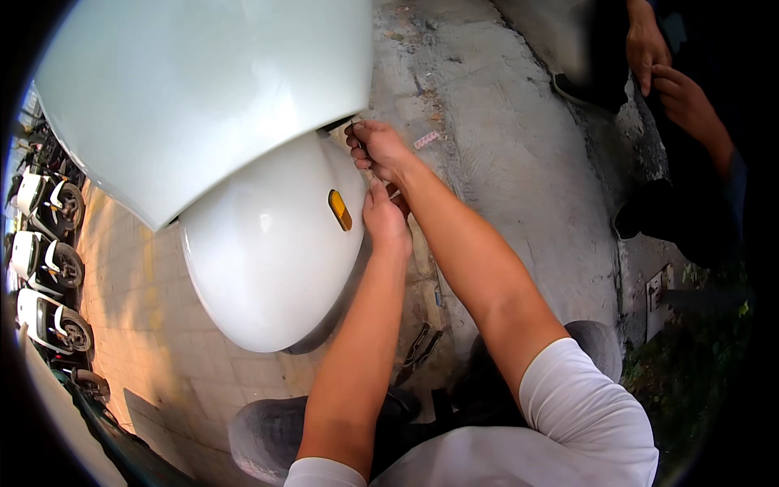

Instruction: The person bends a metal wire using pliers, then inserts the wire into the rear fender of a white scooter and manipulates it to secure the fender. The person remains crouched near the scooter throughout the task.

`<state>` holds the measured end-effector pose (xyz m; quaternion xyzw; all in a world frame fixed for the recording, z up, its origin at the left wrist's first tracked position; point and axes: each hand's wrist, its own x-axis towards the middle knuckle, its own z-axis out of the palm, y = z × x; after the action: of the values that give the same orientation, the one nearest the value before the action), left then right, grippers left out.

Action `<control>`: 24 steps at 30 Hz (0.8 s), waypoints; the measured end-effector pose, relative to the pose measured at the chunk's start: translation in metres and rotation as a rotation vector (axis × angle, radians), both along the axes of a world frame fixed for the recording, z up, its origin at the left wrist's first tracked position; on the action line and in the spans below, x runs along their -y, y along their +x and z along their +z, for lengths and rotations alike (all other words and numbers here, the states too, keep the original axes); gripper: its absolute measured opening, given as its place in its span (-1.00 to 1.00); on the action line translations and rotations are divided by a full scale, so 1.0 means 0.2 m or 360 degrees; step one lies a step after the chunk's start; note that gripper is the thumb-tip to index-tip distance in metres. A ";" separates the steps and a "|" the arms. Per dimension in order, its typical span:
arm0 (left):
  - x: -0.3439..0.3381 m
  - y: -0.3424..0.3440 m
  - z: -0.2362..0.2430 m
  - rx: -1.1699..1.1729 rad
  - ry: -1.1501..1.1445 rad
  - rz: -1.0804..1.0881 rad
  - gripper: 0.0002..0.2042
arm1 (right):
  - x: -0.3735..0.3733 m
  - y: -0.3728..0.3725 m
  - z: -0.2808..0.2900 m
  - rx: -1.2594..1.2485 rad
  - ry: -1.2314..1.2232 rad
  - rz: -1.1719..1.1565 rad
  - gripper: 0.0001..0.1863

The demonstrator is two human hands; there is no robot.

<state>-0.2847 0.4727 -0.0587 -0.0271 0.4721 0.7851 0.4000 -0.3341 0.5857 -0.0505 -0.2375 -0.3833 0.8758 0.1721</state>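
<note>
A large glossy white vehicle body panel (235, 73) fills the upper left. Below it sits a rounded white bumper-like piece (251, 252) with an oval orange reflector (340, 210). My right hand (380, 150) is at the right end of the seam between the two, by a dark gap (337, 124). Its fingers are pinched together around something small and dark that I cannot make out. Just below, my left hand (387, 217) is beside the rounded piece's right edge, fingers curled. What it holds, if anything, is hidden.
A pair of dark-handled pliers-like tools (422, 345) lies on the paving between my knees. A pink-and-white scrap (426, 140) lies on the concrete. Another person's hands (677, 93) and dark shoes are at the upper right. Several white scooters (49, 260) stand along the left.
</note>
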 end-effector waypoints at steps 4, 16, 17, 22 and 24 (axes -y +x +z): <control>-0.09 0.07 -0.01 0.0418 0.0301 0.0296 -0.57 | -0.02 0.03 -0.02 0.0151 0.0103 -0.0055 -0.86; -0.17 0.04 -0.18 0.0359 0.0431 0.0293 -0.68 | 0.01 -0.01 -0.06 0.0440 0.0617 -0.0353 -0.81; -0.16 0.03 -0.22 0.0237 0.0405 0.0260 -0.69 | 0.02 -0.03 -0.08 0.0481 0.0824 -0.0449 -0.80; -0.12 0.01 -0.33 0.0135 0.0574 0.0131 -0.75 | 0.04 -0.09 -0.14 0.0491 0.1327 -0.0682 -0.80; -0.10 0.02 -0.16 0.0291 0.0412 0.0187 -0.77 | 0.05 -0.05 -0.07 0.0465 0.0759 -0.0440 -0.82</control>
<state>-0.2800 0.4924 -0.0911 -0.0743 0.3262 0.8556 0.3949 -0.3448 0.5758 -0.0643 -0.3635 -0.5628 0.6861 0.2836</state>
